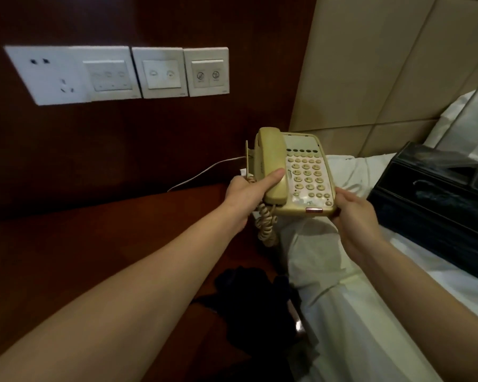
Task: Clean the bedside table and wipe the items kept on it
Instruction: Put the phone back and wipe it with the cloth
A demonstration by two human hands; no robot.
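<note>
Holding the telephone [301, 172] above the table's [94, 244] right edge: left hand [246, 197] clamps the handset, right hand [353, 216] grasps the near corner — a taut cord [204, 172] could jerk it loose.

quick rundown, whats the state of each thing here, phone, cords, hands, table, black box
telephone: lifted off the table, held in both hands
handset: seated in its cradle, pinned by the left thumb
coiled cord: hanging loose below the phone
left hand: grips the phone's left side
right hand: grips the near right corner
bedside table: bare where visible
black box: resting on the bed
</note>
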